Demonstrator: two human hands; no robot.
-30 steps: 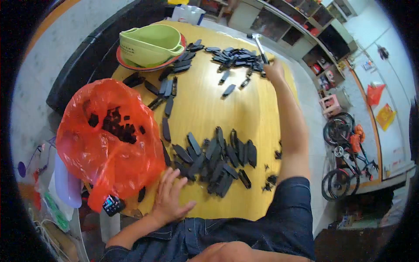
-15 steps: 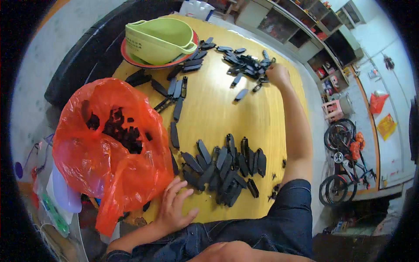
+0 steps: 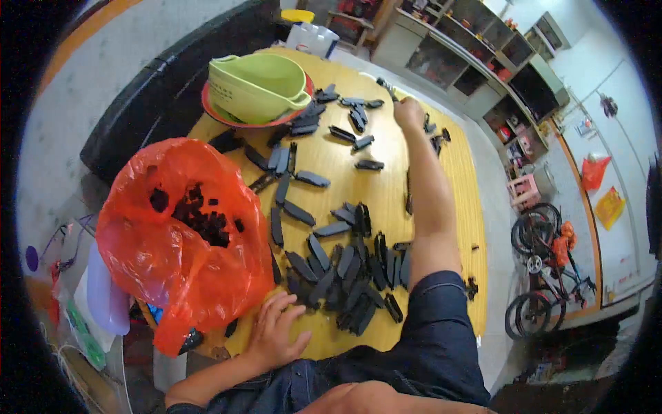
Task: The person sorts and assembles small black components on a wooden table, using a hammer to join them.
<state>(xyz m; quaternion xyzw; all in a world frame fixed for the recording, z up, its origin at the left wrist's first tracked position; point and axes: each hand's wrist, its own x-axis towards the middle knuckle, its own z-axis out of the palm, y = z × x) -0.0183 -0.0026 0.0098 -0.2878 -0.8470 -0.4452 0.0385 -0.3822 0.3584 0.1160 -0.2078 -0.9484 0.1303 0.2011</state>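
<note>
The right hand (image 3: 409, 116) is extended to the far side of the worktop (image 3: 379, 196); its fingers are curled beside a dark slender object (image 3: 386, 87), and whether they grip it cannot be determined. The left hand (image 3: 277, 332) is at the near edge, fingers slightly spread, just beside the red plastic bag (image 3: 172, 265). Elongated black parts (image 3: 349, 270) lie clustered between the forearms, with others scattered toward the green bowl (image 3: 241, 101).
</note>
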